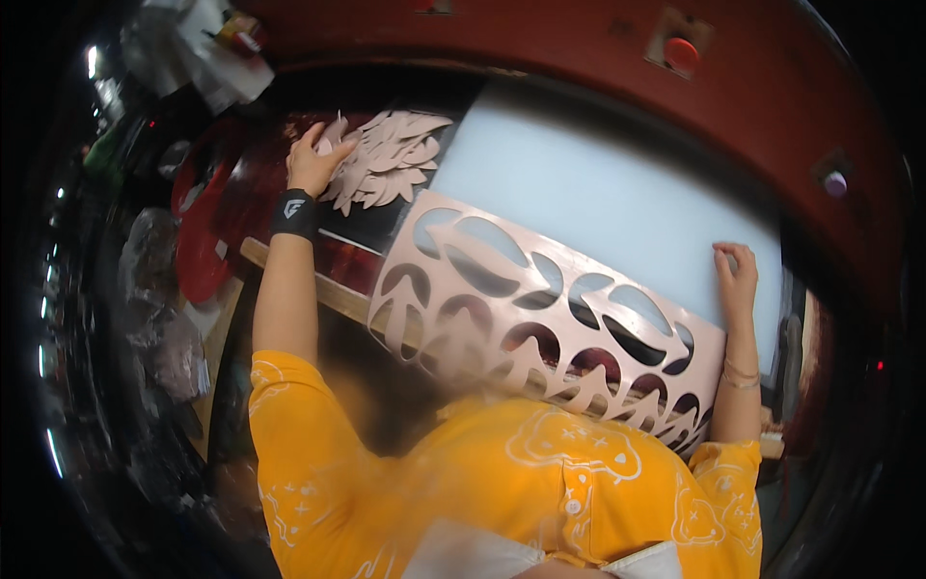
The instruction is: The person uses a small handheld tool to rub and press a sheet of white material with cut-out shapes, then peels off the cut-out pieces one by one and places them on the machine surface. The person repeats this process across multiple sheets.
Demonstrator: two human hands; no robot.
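My left hand (314, 162) is at the left edge of a heap of pinkish-beige cut-out pieces (391, 159), curved and pointed in shape. One cut-out piece (334, 131) stands between its thumb and fingers. A pinkish-beige sheet (557, 259) full of curved holes lies before me, its near part drooping over the table's edge toward my body. My right hand (737, 278) hovers or rests over the right end of a pale white board (603, 179), by the sheet's right corner. Its fingers are loosely bent, with nothing visible in them.
A dark red machine beam (569, 43) with a red push button (681, 55) runs across the far side. A wooden rail (333, 296) borders the table's near left. Plastic bags (159, 261) and a red object (201, 246) are at the left.
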